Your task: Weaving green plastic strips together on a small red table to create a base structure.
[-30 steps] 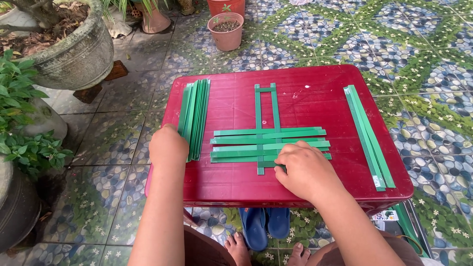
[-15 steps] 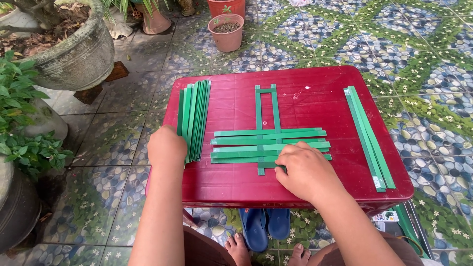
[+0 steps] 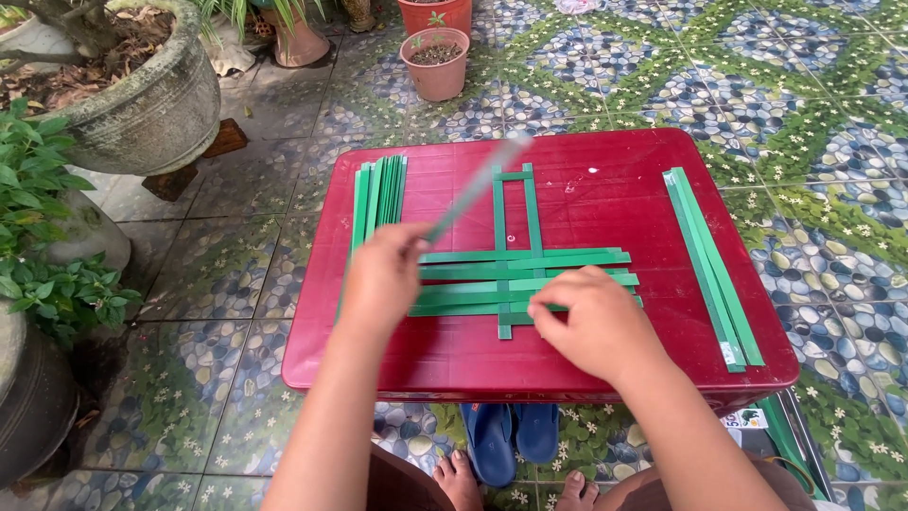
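Nearest the camera, a pair of blue sandals (image 3: 515, 437) lies under the red table (image 3: 605, 369). The right hand (image 3: 588, 322) presses curled fingers on the woven green strips (image 3: 530, 274), while the left hand (image 3: 383, 276) pinches one blurred green strip (image 3: 473, 189) raised slantwise. Strip bundles (image 3: 376, 194) lie at both table sides; beyond stand a terracotta pot (image 3: 437, 64) holding a seedling and a stone planter (image 3: 142, 99) of dry leaves.

strip (image 3: 478, 185): motion-blurred | weave (image 3: 520, 279): near edge hidden under right hand (image 3: 591, 326)
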